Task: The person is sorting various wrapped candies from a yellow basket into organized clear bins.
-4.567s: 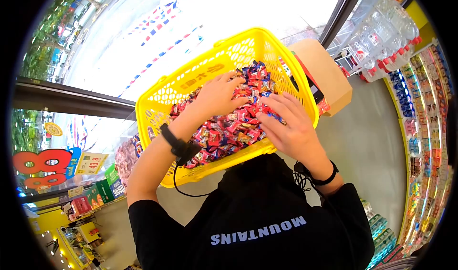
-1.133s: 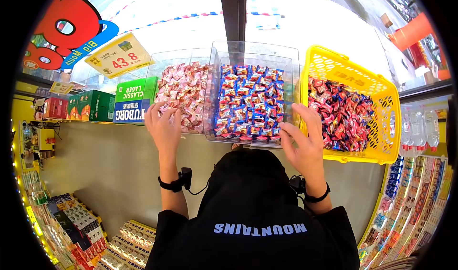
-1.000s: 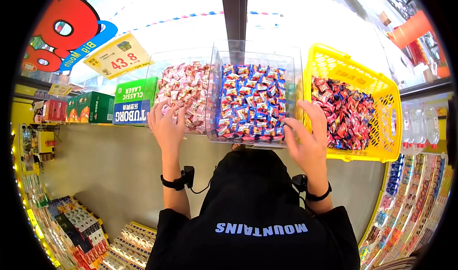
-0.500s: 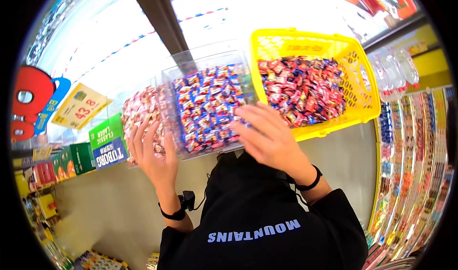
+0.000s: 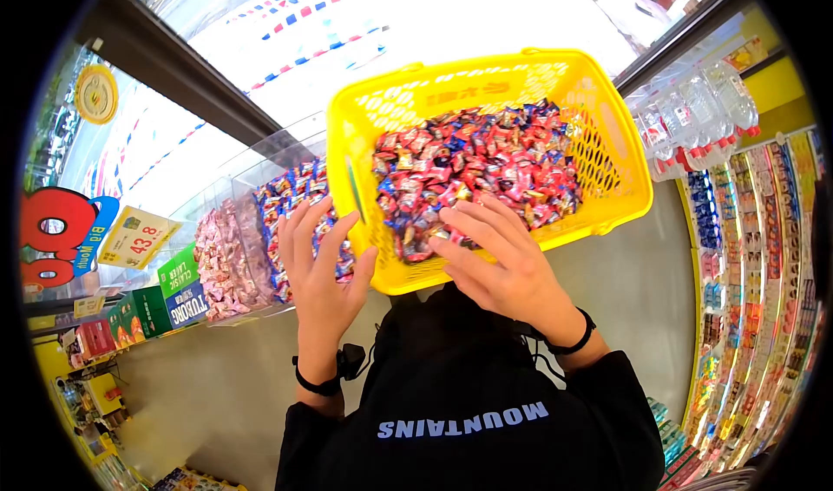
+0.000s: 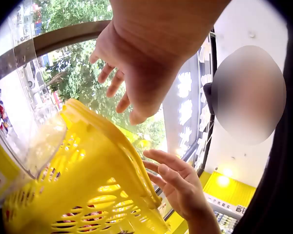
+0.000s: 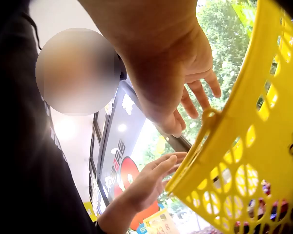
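Observation:
A yellow basket [image 5: 618, 216] holds many red and dark-blue wrapped candies [image 5: 486, 157]. My right hand [image 5: 512, 261] is over the basket's near rim, fingers spread above the candies; whether the fingertips touch them I cannot tell. At the basket's left end my left hand [image 5: 325, 270] is raised with fingers apart, in front of a clear bin of blue-and-red candies [image 5: 282, 198]. In the left wrist view the left hand [image 6: 141, 68] hangs empty above the basket [image 6: 95, 170]. The right wrist view shows the right hand [image 7: 171, 73] with loose, spread fingers beside the basket [image 7: 234, 126].
Pink wrapped candies [image 5: 227, 261] fill a bin farther left, beside a green-and-blue beer box [image 5: 182, 287] and a 43.8 price sign [image 5: 139, 238]. Window frames [image 5: 186, 70] stand behind. Water bottles [image 5: 694, 114] and stocked shelves [image 5: 746, 300] are on the right.
The view has swung right, so the basket now sits at centre and the bins lie farther left. My right hand has gone from the blue-and-red candy bin to over the basket; the left is beside its end.

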`<action>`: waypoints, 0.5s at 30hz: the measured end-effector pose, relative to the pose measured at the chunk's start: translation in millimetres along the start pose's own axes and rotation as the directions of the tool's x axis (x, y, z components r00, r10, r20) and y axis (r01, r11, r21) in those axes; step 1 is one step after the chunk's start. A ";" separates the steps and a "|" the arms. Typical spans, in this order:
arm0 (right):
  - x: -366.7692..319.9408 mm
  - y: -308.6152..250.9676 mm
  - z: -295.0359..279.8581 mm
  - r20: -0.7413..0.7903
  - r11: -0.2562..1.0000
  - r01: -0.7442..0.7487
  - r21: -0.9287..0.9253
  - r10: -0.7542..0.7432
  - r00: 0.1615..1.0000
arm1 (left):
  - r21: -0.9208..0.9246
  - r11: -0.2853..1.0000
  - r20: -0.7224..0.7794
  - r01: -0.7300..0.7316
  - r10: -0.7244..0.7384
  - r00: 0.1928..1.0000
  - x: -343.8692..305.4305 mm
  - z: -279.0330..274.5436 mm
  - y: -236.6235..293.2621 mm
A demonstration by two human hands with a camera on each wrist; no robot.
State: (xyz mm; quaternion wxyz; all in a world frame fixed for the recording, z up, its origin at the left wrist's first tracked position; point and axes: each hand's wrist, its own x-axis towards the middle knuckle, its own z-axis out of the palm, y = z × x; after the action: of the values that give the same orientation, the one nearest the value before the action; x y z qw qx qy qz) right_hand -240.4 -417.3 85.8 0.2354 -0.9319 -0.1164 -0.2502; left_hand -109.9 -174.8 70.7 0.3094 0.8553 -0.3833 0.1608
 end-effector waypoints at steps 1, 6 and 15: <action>-5.8 9.9 -8.9 0.002 1.000 -0.012 -0.001 0.012 1.000 | 0.005 1.000 0.014 -0.003 0.003 1.000 5.5 7.5 11.4; -28.2 54.8 -45.9 0.067 0.999 -0.042 -0.003 0.042 0.997 | 0.028 0.999 0.077 0.017 -0.020 0.997 23.2 41.6 50.1; -32.3 88.0 -58.5 0.108 0.998 0.021 -0.051 -0.016 0.994 | 0.064 0.990 0.126 0.127 -0.134 0.983 20.8 58.5 57.4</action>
State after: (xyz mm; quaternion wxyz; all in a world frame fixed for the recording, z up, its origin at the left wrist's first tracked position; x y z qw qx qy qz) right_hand -262.4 -525.4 80.2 0.2022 -0.9487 -0.1311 -0.2046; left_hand -137.5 -254.1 60.4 0.2698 0.8955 -0.3412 0.0946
